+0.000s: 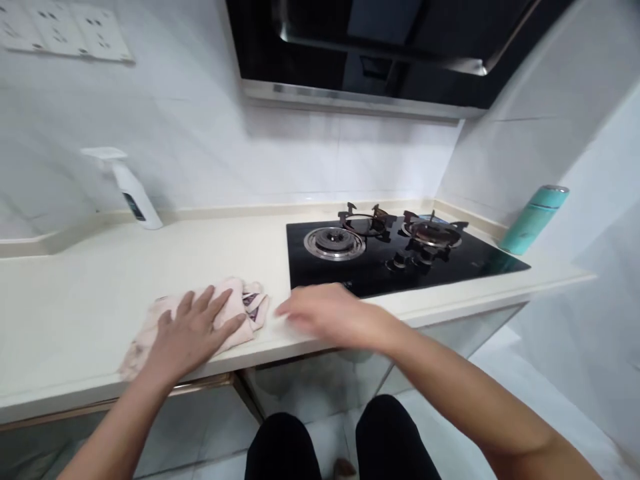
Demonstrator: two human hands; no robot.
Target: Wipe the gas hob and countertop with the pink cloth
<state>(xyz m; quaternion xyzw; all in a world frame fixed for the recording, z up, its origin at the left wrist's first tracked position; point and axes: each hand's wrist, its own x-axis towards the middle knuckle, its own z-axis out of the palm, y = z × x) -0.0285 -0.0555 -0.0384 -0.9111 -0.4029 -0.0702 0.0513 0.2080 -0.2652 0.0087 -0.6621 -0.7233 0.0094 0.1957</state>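
A pale pink cloth (231, 308) with a dark patterned patch lies bunched on the white counter (210, 250), near its front edge. Flat on top of it, fingers spread, rests my left hand (193, 333). My right hand (323, 312) is over the counter's front edge, between the cloth and the hob, apart from the cloth. Motion smears its fingers, so whether they hold anything cannot be made out.
To the right sits a black gas hob (325, 275), its left burner (335, 243) without the pan support (367, 225), which stands behind. A white spray bottle (134, 197) is at the back left, a turquoise flask (534, 221) far right. A range hood (360, 93) hangs above.
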